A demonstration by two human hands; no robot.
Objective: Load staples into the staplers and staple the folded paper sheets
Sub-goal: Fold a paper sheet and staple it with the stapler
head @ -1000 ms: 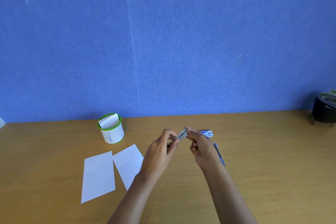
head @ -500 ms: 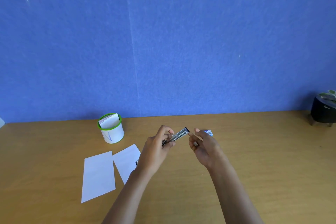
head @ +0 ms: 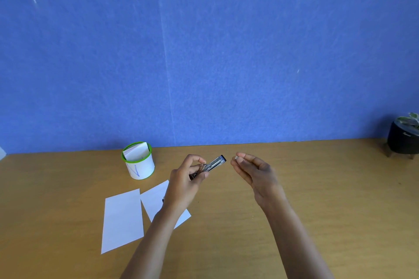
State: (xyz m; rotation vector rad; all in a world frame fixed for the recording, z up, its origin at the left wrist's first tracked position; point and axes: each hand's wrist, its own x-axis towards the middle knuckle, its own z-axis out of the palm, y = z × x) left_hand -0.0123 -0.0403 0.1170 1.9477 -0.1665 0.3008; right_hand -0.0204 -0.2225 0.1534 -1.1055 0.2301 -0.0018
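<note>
Metal stapler (head: 214, 164), right of the cup (head: 140, 166), is gripped by the left hand (head: 184, 184), its nose offered for loading to the right hand (head: 255, 171), whose curled fingers may pinch staples, though I cannot tell.

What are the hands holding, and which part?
The left hand grips the stapler by its back end; the front pokes out. The right hand pinches a tiny pale bit I cannot name.

Shiny metal stapler (head: 214, 164), matt white paper sheets (head: 122, 218), seemingly wood-grain table (head: 328, 188)

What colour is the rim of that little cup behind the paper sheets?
Bright green, on a white cup; the head view shows it clearly.
</note>
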